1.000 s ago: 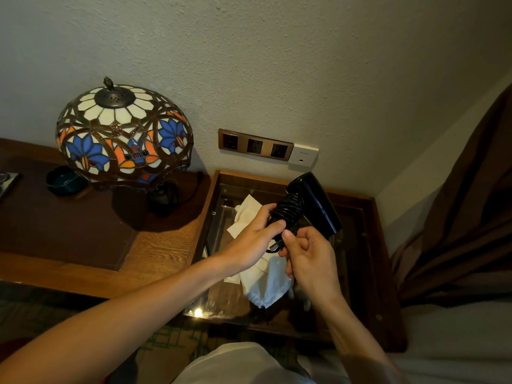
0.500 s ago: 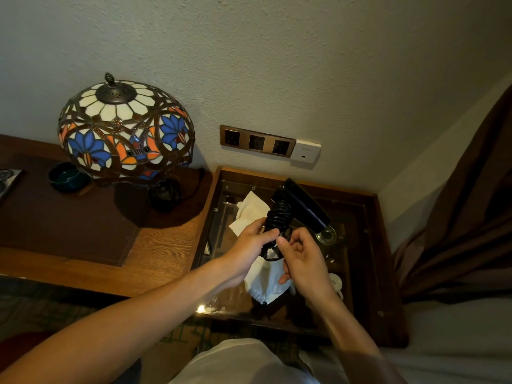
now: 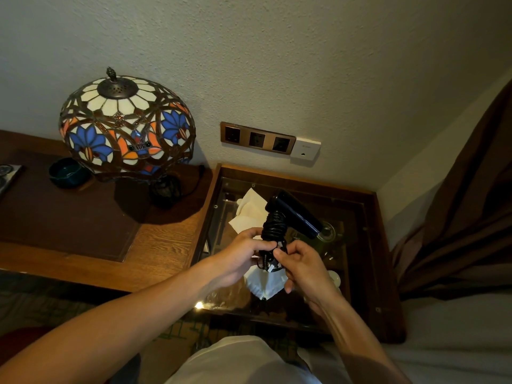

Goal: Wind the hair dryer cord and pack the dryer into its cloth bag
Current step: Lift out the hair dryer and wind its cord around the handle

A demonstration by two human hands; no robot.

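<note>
Both hands clamped on hair dryer (image 3: 293, 214), held above glass counter (image 3: 357, 245): left hand (image 3: 243, 257) grips cord-wrapped handle, right hand (image 3: 300, 263) pinches plug end (image 3: 270, 266). Cloth bag (image 3: 264, 284) lies beneath. Risk: loose plug slips, cord coils (image 3: 273, 227) unwind.

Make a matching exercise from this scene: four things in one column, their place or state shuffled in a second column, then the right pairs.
Column 1:
1. hair dryer
2. cloth bag
3. lamp
4. dark bowl

Column 2:
A. lies on the glass-topped table, under the hands
B. stands on the wooden desk
C. held up, cord wound round its handle
D. sits left of the lamp's base

Pairs: 1-C, 2-A, 3-B, 4-D
</note>
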